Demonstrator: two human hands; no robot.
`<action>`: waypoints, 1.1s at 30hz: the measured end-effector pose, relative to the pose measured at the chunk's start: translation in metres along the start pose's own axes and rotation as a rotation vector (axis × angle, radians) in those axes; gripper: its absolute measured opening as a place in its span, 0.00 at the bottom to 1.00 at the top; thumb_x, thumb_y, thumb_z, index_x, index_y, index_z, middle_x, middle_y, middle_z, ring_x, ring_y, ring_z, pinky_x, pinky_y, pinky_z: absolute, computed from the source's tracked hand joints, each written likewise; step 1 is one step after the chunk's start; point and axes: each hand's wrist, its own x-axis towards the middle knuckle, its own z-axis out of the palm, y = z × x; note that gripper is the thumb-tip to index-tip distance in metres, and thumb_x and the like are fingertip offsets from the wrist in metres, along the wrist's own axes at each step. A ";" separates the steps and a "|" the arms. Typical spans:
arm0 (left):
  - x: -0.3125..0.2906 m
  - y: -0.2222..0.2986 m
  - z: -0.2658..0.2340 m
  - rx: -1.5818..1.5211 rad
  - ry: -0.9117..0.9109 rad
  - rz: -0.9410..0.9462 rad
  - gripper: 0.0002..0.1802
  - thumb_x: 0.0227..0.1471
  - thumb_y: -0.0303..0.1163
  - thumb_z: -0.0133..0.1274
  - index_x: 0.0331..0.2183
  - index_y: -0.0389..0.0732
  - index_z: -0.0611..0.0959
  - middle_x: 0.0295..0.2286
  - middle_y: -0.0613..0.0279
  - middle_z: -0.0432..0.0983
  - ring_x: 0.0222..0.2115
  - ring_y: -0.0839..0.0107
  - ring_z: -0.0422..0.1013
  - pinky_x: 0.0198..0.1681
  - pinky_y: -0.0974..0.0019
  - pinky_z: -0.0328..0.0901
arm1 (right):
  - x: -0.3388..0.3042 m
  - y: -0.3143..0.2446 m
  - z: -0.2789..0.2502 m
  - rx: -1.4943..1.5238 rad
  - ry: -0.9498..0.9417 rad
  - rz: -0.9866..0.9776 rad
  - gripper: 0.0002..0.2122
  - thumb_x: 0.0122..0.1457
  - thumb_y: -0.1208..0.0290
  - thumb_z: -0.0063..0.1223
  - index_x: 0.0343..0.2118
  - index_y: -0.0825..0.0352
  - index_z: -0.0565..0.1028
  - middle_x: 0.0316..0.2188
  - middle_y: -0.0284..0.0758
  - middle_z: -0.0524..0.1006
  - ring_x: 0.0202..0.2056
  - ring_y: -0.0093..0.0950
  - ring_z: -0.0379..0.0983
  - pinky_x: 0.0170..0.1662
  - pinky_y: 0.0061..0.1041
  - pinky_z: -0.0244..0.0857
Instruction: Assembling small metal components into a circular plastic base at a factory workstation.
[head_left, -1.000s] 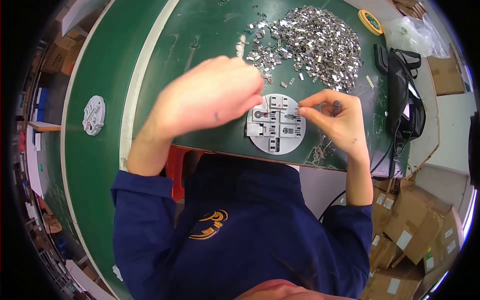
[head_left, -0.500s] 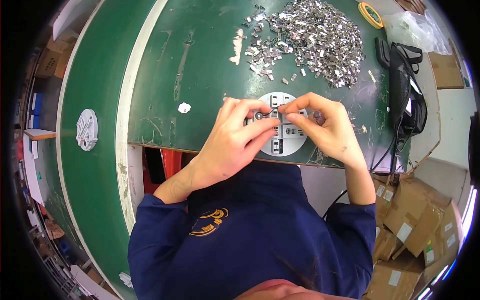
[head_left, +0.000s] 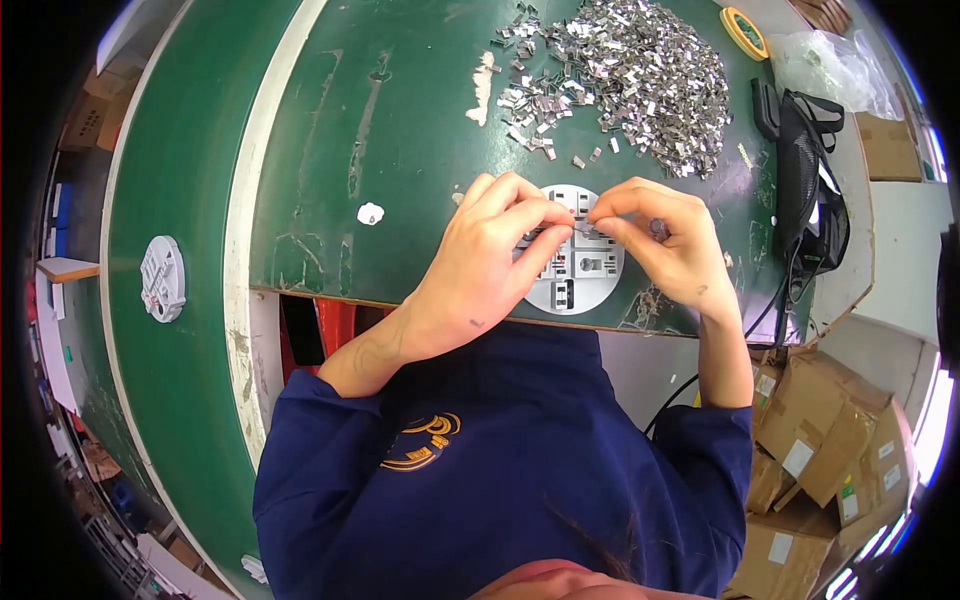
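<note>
1. At the far left, a second white round part is seen lying on the green belt, untouched.
2. The left hand is laid over the white round base on the green surface; its fingertips are pressed together, pinching a small metal clip.
3. The right hand is also closed in a pinch on the same small piece, above the base.
4. Some slots of the base seem filled already; how many cannot be told.
5. A big pile of metal clips is left behind the hands, so much work is judged to remain.
</note>
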 end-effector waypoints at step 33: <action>-0.001 -0.003 -0.001 0.006 -0.006 0.013 0.06 0.51 0.25 0.57 0.35 0.38 0.82 0.31 0.63 0.71 0.33 0.66 0.65 0.37 0.67 0.61 | 0.004 0.002 0.004 0.004 -0.002 -0.055 0.04 0.54 0.78 0.58 0.33 0.68 0.79 0.28 0.33 0.78 0.26 0.21 0.72 0.25 0.19 0.61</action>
